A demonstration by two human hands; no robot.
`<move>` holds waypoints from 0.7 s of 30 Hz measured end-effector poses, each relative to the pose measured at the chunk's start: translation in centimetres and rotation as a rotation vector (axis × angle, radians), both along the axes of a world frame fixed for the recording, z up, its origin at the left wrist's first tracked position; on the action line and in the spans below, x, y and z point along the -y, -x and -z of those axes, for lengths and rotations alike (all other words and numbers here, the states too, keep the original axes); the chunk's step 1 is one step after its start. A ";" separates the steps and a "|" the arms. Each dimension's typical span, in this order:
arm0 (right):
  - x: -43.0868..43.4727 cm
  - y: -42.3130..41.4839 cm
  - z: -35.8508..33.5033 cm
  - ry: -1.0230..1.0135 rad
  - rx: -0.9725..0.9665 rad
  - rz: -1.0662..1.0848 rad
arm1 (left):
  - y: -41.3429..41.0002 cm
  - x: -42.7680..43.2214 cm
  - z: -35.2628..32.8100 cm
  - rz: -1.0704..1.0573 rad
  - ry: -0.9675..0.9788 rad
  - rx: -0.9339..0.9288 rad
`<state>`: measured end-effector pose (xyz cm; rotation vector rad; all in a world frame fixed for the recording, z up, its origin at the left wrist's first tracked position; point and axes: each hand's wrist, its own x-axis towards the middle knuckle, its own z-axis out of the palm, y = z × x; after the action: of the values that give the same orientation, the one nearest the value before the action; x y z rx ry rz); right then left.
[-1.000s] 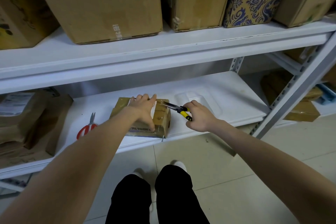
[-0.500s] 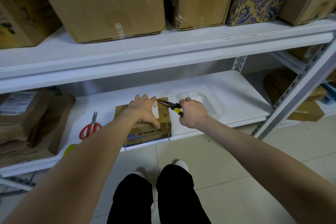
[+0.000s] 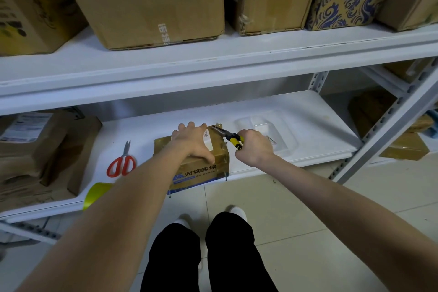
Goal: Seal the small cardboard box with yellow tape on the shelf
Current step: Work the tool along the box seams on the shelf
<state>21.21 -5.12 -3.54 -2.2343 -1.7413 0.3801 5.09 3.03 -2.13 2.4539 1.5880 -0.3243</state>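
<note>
1. Your L hand [image 3: 193,141] lay flat on top of the box [image 3: 196,170], fingers spread toward its far edge and thumb at the front edge. It was pressing down, not clasping.
2. Your R hand [image 3: 254,147] was clenched round the yellow-black handles of the pliers [image 3: 231,137]. The nose pointed at the box's far R corner; touching or just above, couldn't tell.
3. The box sat at the front edge of the lower shelf [image 3: 308,130], blue-printed face toward you.
4. The tape [image 3: 94,194], a yellow roll, lay at the shelf's front edge, L of the box, partly hidden behind your L forearm.
5. The scissors [image 3: 120,161], red handles, lay flat L of the box, blades pointing away from you.
6. A clear tray [image 3: 279,135] sat just beyond your R hand.
</note>
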 end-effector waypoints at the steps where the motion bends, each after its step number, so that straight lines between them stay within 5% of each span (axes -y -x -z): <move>1: -0.1 0.0 0.0 0.030 -0.091 0.041 | -0.1 -0.1 0.0 0.000 0.005 -0.001; 5: 0.0 0.3 0.6 0.043 -0.227 0.091 | -0.1 -0.2 0.2 -0.004 0.008 -0.010; 9: 0.0 -0.1 0.5 -0.096 0.183 -0.079 | -0.1 -0.3 0.2 -0.014 0.016 0.000; 11: -0.1 -0.4 0.6 -0.134 0.242 -0.098 | -0.1 -0.3 0.2 -0.014 0.014 -0.005; 15: -0.7 -1.0 -0.2 -0.184 -0.233 0.095 | -0.2 -0.4 0.2 -0.015 0.014 -0.007; 21: -1.1 -3.9 -2.4 -0.140 -0.046 0.076 | -0.7 -0.4 -0.1 -0.012 0.053 -0.042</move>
<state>25.07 -4.07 -1.13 -2.1679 -1.6025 0.2813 5.75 3.39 -1.99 2.4126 1.5885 -0.4131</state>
